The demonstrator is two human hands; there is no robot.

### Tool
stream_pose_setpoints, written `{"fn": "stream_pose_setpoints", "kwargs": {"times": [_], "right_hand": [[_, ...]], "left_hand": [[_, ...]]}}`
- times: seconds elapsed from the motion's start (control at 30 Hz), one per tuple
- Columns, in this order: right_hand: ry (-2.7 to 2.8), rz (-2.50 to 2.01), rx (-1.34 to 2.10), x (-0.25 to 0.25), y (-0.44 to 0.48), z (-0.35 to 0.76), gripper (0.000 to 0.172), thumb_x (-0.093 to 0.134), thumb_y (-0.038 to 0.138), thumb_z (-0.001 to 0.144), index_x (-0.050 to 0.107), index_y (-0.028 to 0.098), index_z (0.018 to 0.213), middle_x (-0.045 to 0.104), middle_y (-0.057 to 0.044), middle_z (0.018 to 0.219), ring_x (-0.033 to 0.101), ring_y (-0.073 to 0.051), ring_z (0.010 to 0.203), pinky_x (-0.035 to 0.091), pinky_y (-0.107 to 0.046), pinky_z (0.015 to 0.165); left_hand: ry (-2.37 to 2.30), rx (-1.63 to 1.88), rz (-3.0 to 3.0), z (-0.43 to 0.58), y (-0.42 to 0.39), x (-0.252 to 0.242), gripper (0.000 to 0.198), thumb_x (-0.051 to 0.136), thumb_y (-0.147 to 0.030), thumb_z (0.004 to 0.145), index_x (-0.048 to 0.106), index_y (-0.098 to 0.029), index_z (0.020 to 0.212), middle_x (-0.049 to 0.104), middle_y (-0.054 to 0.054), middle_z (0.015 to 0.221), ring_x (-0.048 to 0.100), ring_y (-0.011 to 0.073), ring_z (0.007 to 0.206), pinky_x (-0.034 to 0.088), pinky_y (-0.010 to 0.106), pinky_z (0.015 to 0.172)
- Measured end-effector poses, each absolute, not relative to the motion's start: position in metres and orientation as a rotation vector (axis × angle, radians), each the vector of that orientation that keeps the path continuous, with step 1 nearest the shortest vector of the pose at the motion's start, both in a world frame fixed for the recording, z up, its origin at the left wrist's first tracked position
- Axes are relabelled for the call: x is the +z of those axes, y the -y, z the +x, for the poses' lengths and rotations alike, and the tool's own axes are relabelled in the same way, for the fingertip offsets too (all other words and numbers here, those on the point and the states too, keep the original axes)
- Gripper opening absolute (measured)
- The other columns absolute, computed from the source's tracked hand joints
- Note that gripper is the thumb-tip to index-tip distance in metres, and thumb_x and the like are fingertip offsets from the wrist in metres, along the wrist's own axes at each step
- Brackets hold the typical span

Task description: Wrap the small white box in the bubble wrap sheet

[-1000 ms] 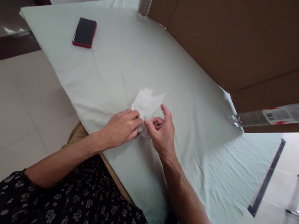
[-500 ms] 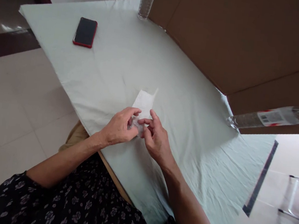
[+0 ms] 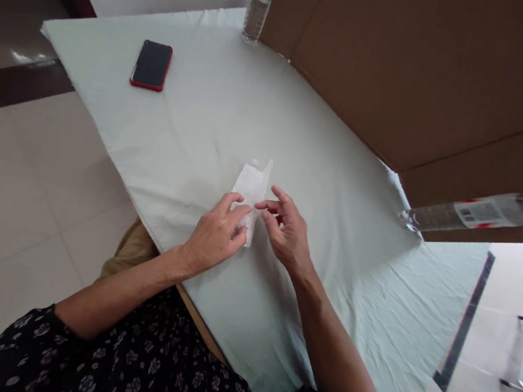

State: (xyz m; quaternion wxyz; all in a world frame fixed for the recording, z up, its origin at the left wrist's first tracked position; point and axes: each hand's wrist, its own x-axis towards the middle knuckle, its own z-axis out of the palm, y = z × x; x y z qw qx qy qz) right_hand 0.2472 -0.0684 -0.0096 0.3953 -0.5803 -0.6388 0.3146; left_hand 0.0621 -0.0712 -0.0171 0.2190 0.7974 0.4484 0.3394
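A small white packet (image 3: 253, 184), flat and thin with a clear, crinkled plastic look at its near end, lies on the cloth in front of me. My left hand (image 3: 221, 232) curls over its near left side, thumb and fingers bent around that end and covering part of it. Just right of the packet is my right hand (image 3: 288, 231), its forefinger raised and the other fingers loosely bent towards the thumb. I see nothing held in it, and its fingertips are close to the packet's right edge.
A pale green cloth (image 3: 194, 124) covers the table. A phone in a red case (image 3: 151, 66) lies at the far left. A brown cardboard panel (image 3: 401, 67) stands on the right, with a water bottle (image 3: 257, 11) and another bottle (image 3: 478, 213) at its ends.
My hands have moved apart a little, the right one shifting right off the clear plastic. More of the packet's near end now shows. The view has shifted slightly.
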Motion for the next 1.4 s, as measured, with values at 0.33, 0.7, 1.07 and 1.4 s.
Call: {"fn": "stream_pose_setpoints", "kwargs": {"times": [0.33, 0.7, 1.07, 1.4], "right_hand": [[1.288, -1.567, 0.965, -0.024, 0.051, 0.260, 0.044, 0.067, 0.041, 0.082, 0.061, 0.020, 0.121, 0.074, -0.008, 0.103, 0.063, -0.015, 0.070, 0.049, -0.027, 0.055], [1.283, -1.557, 1.327, -0.021, -0.001, 0.245, 0.035, 0.077, 0.046, 0.068, 0.065, 0.018, 0.084, 0.052, 0.006, 0.058, 0.045, -0.010, 0.049, 0.034, -0.024, 0.045], [1.431, -1.224, 1.149, -0.005, 0.040, 0.238, 0.025, 0.074, 0.049, 0.083, 0.080, 0.025, 0.085, 0.074, -0.003, 0.095, 0.066, -0.021, 0.093, 0.051, -0.035, 0.087], [1.870, -1.172, 0.887, -0.005, 0.089, 0.240, 0.026, 0.057, 0.035, 0.098, 0.078, 0.036, 0.113, 0.073, -0.005, 0.124, 0.066, -0.025, 0.120, 0.048, -0.048, 0.107]], "left_hand": [[-1.112, 0.929, 2.443, 0.060, 0.068, -0.017, 0.024, 0.052, -0.009, 0.090, 0.069, -0.013, 0.107, 0.070, 0.014, 0.114, 0.068, 0.0251, 0.099, 0.059, 0.039, 0.088], [-1.105, 0.955, 2.381, 0.061, 0.067, -0.018, 0.028, 0.054, -0.010, 0.089, 0.069, -0.013, 0.112, 0.073, 0.013, 0.113, 0.067, 0.0254, 0.098, 0.059, 0.040, 0.087], [-1.258, 1.055, 2.135, 0.058, 0.075, -0.028, 0.033, 0.060, -0.016, 0.088, 0.062, -0.018, 0.120, 0.059, 0.012, 0.121, 0.065, 0.0211, 0.098, 0.059, 0.036, 0.086], [-1.268, 0.971, 2.161, 0.049, 0.070, -0.024, 0.049, 0.070, -0.017, 0.081, 0.056, -0.020, 0.128, 0.048, 0.017, 0.141, 0.051, 0.0323, 0.130, 0.047, 0.050, 0.108]]}}
